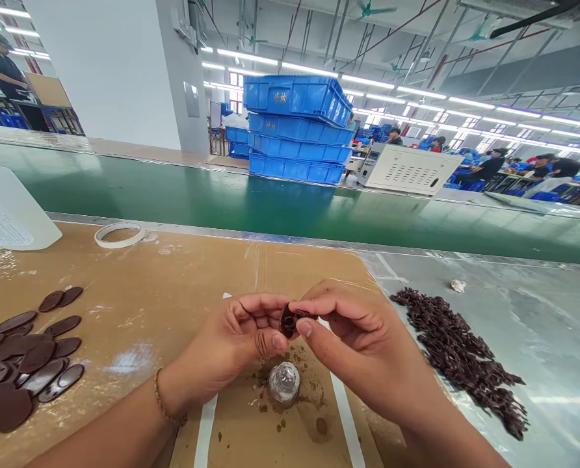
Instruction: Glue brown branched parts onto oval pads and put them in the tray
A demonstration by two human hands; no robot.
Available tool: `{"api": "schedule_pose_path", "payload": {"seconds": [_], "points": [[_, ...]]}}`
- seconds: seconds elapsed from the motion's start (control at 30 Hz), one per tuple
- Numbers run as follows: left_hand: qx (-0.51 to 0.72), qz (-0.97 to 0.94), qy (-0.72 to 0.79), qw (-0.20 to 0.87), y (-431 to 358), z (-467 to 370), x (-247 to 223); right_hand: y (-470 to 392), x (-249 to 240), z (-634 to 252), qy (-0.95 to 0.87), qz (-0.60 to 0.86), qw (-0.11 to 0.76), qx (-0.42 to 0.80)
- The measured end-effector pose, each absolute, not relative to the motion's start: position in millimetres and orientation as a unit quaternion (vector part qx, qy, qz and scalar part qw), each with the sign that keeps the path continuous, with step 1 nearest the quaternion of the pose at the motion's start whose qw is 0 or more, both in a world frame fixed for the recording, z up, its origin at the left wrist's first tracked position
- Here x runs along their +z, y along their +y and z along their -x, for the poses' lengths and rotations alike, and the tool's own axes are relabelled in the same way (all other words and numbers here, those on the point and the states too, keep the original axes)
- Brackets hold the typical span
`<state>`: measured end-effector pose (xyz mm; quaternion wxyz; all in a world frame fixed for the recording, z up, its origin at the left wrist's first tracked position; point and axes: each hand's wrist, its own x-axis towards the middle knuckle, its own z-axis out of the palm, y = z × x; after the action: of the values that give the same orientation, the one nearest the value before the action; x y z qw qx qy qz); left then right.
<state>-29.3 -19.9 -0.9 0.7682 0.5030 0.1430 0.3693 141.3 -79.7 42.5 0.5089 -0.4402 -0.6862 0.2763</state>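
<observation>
My left hand [231, 335] is closed on a dark brown oval piece [285, 322], held edge-up between thumb and fingers. From the other side, my right hand [353, 341] pinches a small dark brown piece [304, 315] against the oval's face; its exact shape is partly covered by the fingers. Just below both hands stands a small clear container [284, 382] with a shiny top, dark stains around it. Several loose brown ovals [38, 357] lie heaped at the left. A long pile of small dark brown pieces [458, 351] spreads out at the right.
Tape strips [347, 419] mark the brown board [183, 273]. A tape roll [119, 235] and a translucent jug [14, 208] sit at the back left. Beyond runs a green conveyor belt [187, 195], with stacked blue crates [297, 140] and a pale metal box [409, 170] behind it. People work farther off.
</observation>
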Motion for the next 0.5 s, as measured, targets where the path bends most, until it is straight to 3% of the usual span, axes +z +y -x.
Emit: {"api": "schedule_pose_path", "payload": {"seconds": [0.27, 0.5], "points": [[0.378, -0.479, 0.161, 0.776, -20.9, 26.9, -3.4, -79.4, 43.8, -139.0, -0.664, 0.467, 0.508, 0.289], [0.375, -0.513, 0.196, 0.747, -19.7, 27.5, -5.2, -76.2, 36.7, -138.5, -0.628, 0.473, 0.495, 0.370]]}}
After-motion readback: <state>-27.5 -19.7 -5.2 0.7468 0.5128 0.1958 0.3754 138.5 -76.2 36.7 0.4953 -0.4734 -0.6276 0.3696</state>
